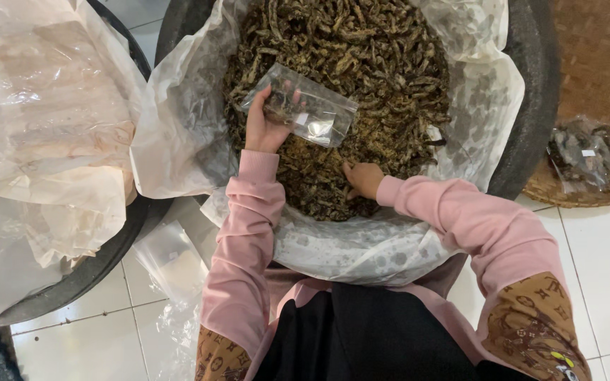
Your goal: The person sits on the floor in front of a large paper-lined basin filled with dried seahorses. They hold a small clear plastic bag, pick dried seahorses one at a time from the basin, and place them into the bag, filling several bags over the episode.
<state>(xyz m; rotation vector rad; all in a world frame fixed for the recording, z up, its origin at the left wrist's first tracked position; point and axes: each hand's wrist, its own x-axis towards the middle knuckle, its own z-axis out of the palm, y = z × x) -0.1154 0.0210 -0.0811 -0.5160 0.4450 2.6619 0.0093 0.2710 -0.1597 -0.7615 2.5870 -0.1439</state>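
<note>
My left hand holds a small clear plastic bag over a big black tub. A little dark material sits inside the bag. The tub is lined with clear plastic sheet and filled with dark, dried, stick-like snack pieces. My right hand is down in the pieces near the tub's front edge, fingers curled into them. Both arms wear pink sleeves.
A second black tub at the left holds crumpled clear plastic and pale paper. Empty clear bags lie on the white tiled floor. At the right, a woven tray carries filled small bags.
</note>
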